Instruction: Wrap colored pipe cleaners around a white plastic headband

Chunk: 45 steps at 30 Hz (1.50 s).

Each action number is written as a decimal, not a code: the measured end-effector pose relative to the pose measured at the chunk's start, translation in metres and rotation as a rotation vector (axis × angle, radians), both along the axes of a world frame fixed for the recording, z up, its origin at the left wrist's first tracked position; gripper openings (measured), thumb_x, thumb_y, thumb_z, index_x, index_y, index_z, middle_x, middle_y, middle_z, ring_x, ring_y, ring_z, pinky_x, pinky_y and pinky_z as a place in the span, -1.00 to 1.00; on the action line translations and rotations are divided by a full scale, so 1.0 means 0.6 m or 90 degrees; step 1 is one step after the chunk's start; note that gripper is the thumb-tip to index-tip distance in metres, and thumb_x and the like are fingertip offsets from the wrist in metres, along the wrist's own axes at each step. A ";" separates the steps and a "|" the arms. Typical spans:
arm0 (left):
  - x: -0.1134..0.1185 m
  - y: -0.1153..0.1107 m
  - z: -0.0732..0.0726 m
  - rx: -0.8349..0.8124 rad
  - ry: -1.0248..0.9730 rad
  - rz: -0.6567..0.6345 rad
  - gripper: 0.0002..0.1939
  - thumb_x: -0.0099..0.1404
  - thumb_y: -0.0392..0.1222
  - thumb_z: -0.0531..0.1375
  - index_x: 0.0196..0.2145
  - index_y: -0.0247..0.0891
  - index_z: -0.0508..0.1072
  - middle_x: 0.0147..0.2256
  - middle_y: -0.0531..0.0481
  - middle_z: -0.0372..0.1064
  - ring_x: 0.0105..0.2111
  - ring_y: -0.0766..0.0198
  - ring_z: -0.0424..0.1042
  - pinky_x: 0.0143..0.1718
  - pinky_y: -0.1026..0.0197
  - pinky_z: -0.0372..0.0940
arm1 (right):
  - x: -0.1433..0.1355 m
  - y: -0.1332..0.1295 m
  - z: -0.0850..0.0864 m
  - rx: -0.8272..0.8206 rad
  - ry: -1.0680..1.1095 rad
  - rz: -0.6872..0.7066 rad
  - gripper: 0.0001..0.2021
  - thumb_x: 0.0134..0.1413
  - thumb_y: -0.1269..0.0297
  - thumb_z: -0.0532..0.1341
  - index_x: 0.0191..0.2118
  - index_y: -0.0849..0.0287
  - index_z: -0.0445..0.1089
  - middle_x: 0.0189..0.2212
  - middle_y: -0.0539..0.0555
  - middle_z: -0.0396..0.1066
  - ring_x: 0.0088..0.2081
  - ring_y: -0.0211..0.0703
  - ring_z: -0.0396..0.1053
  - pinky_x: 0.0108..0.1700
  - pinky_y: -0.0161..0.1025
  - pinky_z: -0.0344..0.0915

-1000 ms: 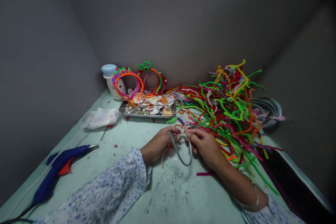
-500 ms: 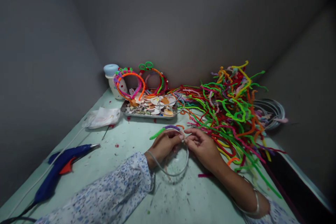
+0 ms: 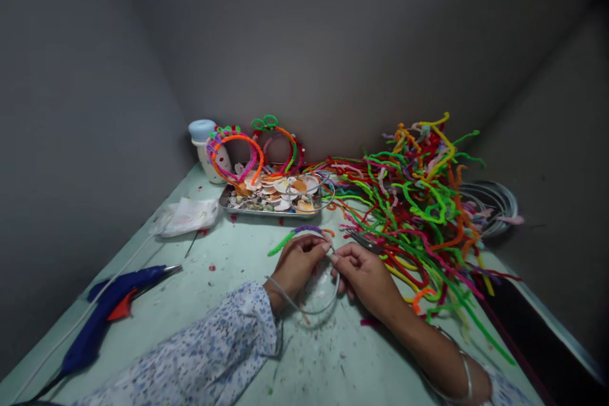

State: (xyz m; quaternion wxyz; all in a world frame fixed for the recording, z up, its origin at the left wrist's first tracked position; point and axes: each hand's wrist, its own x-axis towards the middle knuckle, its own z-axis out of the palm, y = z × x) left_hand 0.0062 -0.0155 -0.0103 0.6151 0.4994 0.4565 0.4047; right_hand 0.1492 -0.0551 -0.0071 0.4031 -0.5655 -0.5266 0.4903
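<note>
My left hand [image 3: 301, 268] is closed, its thumb and forefinger pinching a bent grey wire hoop [image 3: 316, 313]. The hoop curves toward me from the left wrist round to the fingertips. My right hand [image 3: 360, 273] grips the same wire just to the right, with thumb and forefinger close to the left fingertips. A pale pink bit of fuzzy pipe cleaner shows at the pinch, partly hidden by the fingers. Just beyond my left hand are a green pipe cleaner [image 3: 280, 243] and a purple pipe cleaner [image 3: 307, 228]; whether they join the hoop, I cannot tell.
A blue glue gun [image 3: 109, 311] lies at left, near a plastic bag [image 3: 188, 216]. Behind stand a metal tray [image 3: 271, 212] of shells, colourful headbands [image 3: 236, 137] and a spotted bottle [image 3: 208, 151]. Tangled pipe cleaners [image 3: 419, 203], scissors [image 3: 364, 240] and coiled wire [image 3: 504, 203] fill the right.
My right hand has dropped slightly and its raised forefinger has curled down onto the wire. More of the scissors shows behind it. My left hand stays nearly in place.
</note>
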 end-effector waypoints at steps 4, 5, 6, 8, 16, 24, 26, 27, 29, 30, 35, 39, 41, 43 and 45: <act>0.002 0.000 0.002 -0.014 0.003 0.010 -0.78 0.04 -0.11 0.27 -0.40 -0.33 0.50 -0.56 0.06 0.30 -0.64 0.44 0.13 -0.59 0.31 0.00 | -0.001 -0.002 0.001 0.000 0.018 0.004 -0.74 0.05 0.05 0.15 -0.42 0.16 0.29 -0.71 -0.11 0.34 -0.78 -0.39 0.11 -0.72 -0.44 0.03; 0.003 0.000 0.004 -0.017 -0.001 0.014 -0.80 0.04 -0.12 0.28 -0.41 -0.33 0.49 -0.57 0.06 0.29 -0.64 0.44 0.13 -0.59 0.31 -0.01 | -0.001 -0.002 0.001 0.000 0.021 0.005 -0.74 0.06 0.05 0.15 -0.42 0.16 0.29 -0.71 -0.11 0.34 -0.78 -0.39 0.10 -0.72 -0.44 0.02; 0.003 -0.001 0.006 -0.018 -0.005 0.016 -0.80 0.03 -0.14 0.28 -0.42 -0.33 0.49 -0.57 0.07 0.28 -0.64 0.44 0.13 -0.59 0.31 -0.01 | -0.001 -0.003 0.000 0.000 0.024 0.007 -0.74 0.06 0.05 0.15 -0.42 0.16 0.29 -0.72 -0.11 0.33 -0.78 -0.39 0.10 -0.72 -0.44 0.02; 0.002 -0.004 0.010 -0.021 -0.017 0.010 -0.82 0.04 -0.15 0.27 -0.44 -0.34 0.47 -0.58 0.08 0.26 -0.63 0.44 0.13 -0.59 0.32 -0.02 | -0.002 -0.003 0.001 -0.005 0.027 0.007 -0.75 0.05 0.06 0.15 -0.43 0.15 0.28 -0.75 -0.13 0.31 -0.79 -0.39 0.08 -0.73 -0.44 0.00; -0.009 -0.005 -0.004 0.020 -0.017 -0.037 -0.79 0.13 -0.09 0.23 -0.38 -0.32 0.43 -0.57 0.09 0.21 -0.63 0.46 0.11 -0.61 0.34 -0.05 | -0.005 -0.003 0.009 -0.028 0.048 0.012 -0.74 0.03 0.05 0.16 -0.45 0.16 0.27 -0.74 -0.13 0.30 -0.80 -0.42 0.07 -0.74 -0.45 -0.01; -0.009 -0.003 -0.017 -0.009 -0.049 -0.038 -0.72 0.10 -0.03 0.26 -0.36 -0.32 0.45 -0.60 0.12 0.20 -0.65 0.47 0.07 -0.62 0.34 -0.07 | -0.001 -0.002 0.013 -0.041 0.083 0.031 -0.73 0.02 0.06 0.17 -0.44 0.17 0.27 -0.67 -0.10 0.36 -0.80 -0.44 0.11 -0.75 -0.46 -0.02; -0.009 -0.001 -0.020 -0.006 -0.059 -0.034 -0.72 0.09 -0.03 0.27 -0.36 -0.32 0.46 -0.60 0.13 0.21 -0.64 0.47 0.08 -0.61 0.34 -0.05 | 0.000 -0.002 0.012 -0.040 0.093 0.035 -0.73 0.03 0.06 0.18 -0.45 0.18 0.26 -0.67 -0.11 0.36 -0.80 -0.44 0.10 -0.75 -0.46 -0.02; -0.008 0.000 -0.022 -0.002 -0.064 -0.032 -0.72 0.08 -0.04 0.28 -0.37 -0.33 0.46 -0.59 0.12 0.21 -0.64 0.47 0.08 -0.60 0.34 -0.04 | 0.001 -0.001 0.012 -0.040 0.098 0.033 -0.73 0.02 0.06 0.18 -0.45 0.18 0.26 -0.67 -0.11 0.36 -0.80 -0.45 0.10 -0.75 -0.46 -0.02; -0.007 0.003 -0.027 0.016 -0.070 -0.031 -0.72 0.08 -0.04 0.28 -0.37 -0.34 0.46 -0.58 0.11 0.22 -0.62 0.46 0.11 -0.58 0.34 -0.02 | 0.002 0.000 0.010 -0.037 0.105 0.023 -0.73 0.02 0.06 0.19 -0.45 0.18 0.26 -0.66 -0.11 0.35 -0.80 -0.45 0.09 -0.75 -0.47 -0.03; -0.007 0.004 -0.028 0.027 -0.070 -0.032 -0.72 0.08 -0.04 0.28 -0.37 -0.34 0.46 -0.57 0.10 0.22 -0.62 0.46 0.12 -0.58 0.34 0.00 | 0.002 0.000 0.009 -0.034 0.108 0.017 -0.73 0.03 0.06 0.19 -0.46 0.18 0.26 -0.66 -0.11 0.35 -0.80 -0.46 0.09 -0.75 -0.47 -0.03; -0.008 0.003 -0.021 0.056 -0.061 -0.052 -0.70 0.13 -0.02 0.24 -0.30 -0.33 0.46 -0.51 0.04 0.28 -0.57 0.41 0.19 -0.52 0.31 0.07 | 0.004 0.001 0.005 -0.019 0.115 -0.007 -0.74 0.06 0.08 0.18 -0.45 0.17 0.26 -0.68 -0.13 0.31 -0.78 -0.45 0.08 -0.75 -0.47 -0.03; -0.007 -0.001 -0.001 0.060 -0.078 -0.051 -0.78 0.10 -0.10 0.27 -0.37 -0.33 0.47 -0.49 0.03 0.29 -0.52 0.38 0.22 -0.46 0.30 0.09 | 0.003 0.001 0.003 -0.021 0.120 -0.011 -0.75 0.06 0.09 0.19 -0.46 0.17 0.26 -0.71 -0.15 0.28 -0.77 -0.44 0.09 -0.73 -0.47 -0.01; -0.006 -0.003 0.007 0.040 -0.098 -0.048 -0.81 0.09 -0.13 0.28 -0.39 -0.33 0.46 -0.48 0.04 0.29 -0.50 0.39 0.20 -0.43 0.30 0.09 | 0.004 0.002 0.001 -0.036 0.134 -0.001 -0.74 0.06 0.08 0.19 -0.46 0.16 0.25 -0.72 -0.15 0.27 -0.77 -0.42 0.12 -0.74 -0.46 0.00; -0.006 -0.004 0.013 0.034 -0.098 -0.056 -0.81 0.08 -0.14 0.28 -0.42 -0.34 0.46 -0.48 0.04 0.29 -0.49 0.38 0.21 -0.40 0.29 0.10 | 0.005 0.002 -0.001 -0.053 0.155 0.006 -0.73 0.06 0.05 0.19 -0.45 0.16 0.25 -0.72 -0.15 0.27 -0.79 -0.41 0.12 -0.75 -0.46 -0.01; -0.007 -0.004 0.015 0.034 -0.098 -0.064 -0.81 0.08 -0.15 0.28 -0.42 -0.34 0.46 -0.47 0.03 0.30 -0.47 0.36 0.23 -0.37 0.28 0.11 | 0.006 0.002 -0.002 -0.057 0.167 0.012 -0.72 0.05 0.05 0.19 -0.45 0.16 0.24 -0.72 -0.16 0.27 -0.79 -0.42 0.13 -0.75 -0.46 0.00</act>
